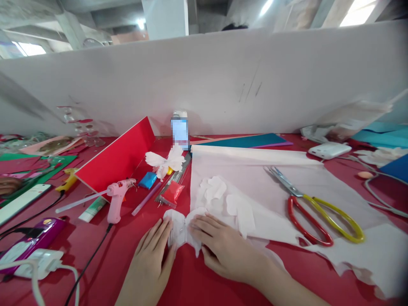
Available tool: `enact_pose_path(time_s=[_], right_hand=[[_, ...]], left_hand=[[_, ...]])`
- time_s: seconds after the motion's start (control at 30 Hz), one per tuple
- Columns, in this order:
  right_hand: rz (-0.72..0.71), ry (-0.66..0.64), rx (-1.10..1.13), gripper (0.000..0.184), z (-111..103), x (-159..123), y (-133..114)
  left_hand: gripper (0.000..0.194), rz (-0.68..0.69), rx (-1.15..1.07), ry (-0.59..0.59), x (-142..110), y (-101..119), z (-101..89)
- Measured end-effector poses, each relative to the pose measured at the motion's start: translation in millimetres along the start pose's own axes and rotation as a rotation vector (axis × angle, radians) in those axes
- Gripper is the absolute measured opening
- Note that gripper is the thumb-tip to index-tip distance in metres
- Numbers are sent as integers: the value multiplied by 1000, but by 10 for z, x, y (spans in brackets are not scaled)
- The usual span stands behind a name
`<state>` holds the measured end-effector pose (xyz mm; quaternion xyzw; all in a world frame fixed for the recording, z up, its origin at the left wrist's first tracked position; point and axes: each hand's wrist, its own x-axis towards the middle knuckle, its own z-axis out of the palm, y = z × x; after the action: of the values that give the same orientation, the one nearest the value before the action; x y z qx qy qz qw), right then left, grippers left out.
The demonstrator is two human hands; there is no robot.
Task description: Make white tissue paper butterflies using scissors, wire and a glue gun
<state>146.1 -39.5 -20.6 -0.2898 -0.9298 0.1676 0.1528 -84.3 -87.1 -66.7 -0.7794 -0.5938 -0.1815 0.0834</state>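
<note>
A white butterfly-shaped paper piece (pixel 178 230) lies on the red table at the front, with a thin line down its middle. On its left wing rest the outstretched fingers of my left hand (pixel 155 247). My right hand (pixel 219 240) lies flat over the right wing, fingers extended and partly covering it. Just beyond, several white paper cut-outs (pixel 215 189) sit on a large white sheet (pixel 255 170). Scissors (pixel 299 195) with one red and one yellow handle lie partly spread on that sheet. Another white butterfly (pixel 165 161) sits farther back.
Left are a pink glue gun (pixel 118 199) with its cord, a glue stick (pixel 145 199), a red board (pixel 117 157), and a purple power strip (pixel 47 231). A phone (pixel 180 129) leans against the partition. A white device (pixel 330 150) stands right; another person's hand (pixel 11 186) shows far left.
</note>
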Motion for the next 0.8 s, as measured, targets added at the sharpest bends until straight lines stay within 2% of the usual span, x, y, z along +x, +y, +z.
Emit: enact_pose_path(time_s=[0.4, 0.8], right_hand=[[-38, 17, 3, 42, -24, 15, 2], [-40, 36, -34, 40, -8, 17, 14]], left_hand=[[49, -30, -32, -35, 10, 9, -18], [49, 20, 8, -79, -14, -18, 3]])
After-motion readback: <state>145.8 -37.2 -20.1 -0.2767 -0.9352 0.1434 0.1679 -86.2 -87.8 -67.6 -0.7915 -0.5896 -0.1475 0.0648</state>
